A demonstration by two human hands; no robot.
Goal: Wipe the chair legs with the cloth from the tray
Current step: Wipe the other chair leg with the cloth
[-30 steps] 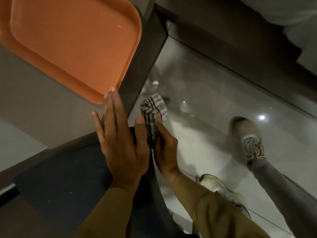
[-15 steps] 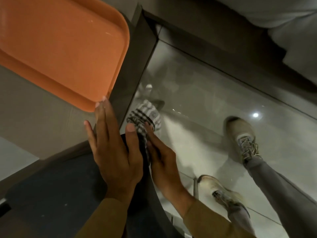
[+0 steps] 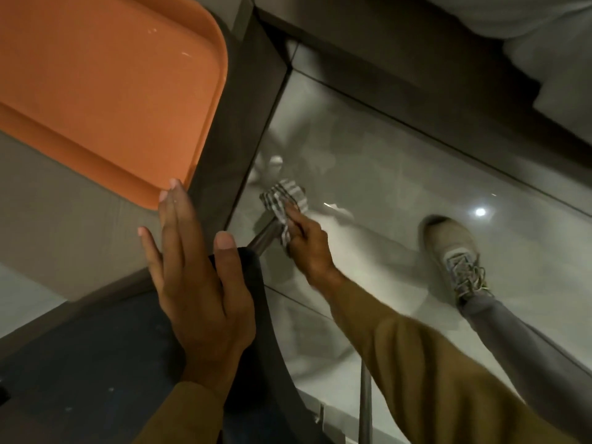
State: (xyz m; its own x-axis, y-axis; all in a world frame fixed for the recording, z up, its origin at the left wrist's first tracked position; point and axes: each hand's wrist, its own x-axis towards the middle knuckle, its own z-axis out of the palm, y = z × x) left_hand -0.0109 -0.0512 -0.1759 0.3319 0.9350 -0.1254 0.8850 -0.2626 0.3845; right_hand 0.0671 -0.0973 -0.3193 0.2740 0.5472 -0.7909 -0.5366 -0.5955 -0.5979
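My right hand [image 3: 307, 241] is down beside the chair seat [image 3: 96, 363], fingers curled round the checked cloth [image 3: 283, 200] and pressing it against the metal chair leg [image 3: 264, 239]. My left hand [image 3: 195, 283] lies flat on the front corner of the seat with straight fingers, gripping nothing, its fingertips reaching close to the rim of the orange tray [image 3: 205, 145] on the table [image 3: 57, 200]. The tray holds nothing in the part I can see. The cloth is off the tray and on the leg, so I judge the wiping step to be under way. The leg comes out from under the seat corner and runs away from me and down toward the glossy floor [image 3: 384, 174]; its long axis slants up and to the right in the head view, and its lower end is hidden behind the cloth. To do this well, I would wrap the cloth round the tube rather than dab 1 face, slide along that axis from seat to foot, then twist my wrist to reach the far side. I would keep the left palm bearing on the seat so the chair does not skate on the smooth tiles. A 2nd leg [image 3: 365, 408] shows near the bottom of the frame, not yet touched by the cloth. My shoe [image 3: 448, 248] stands well apart.
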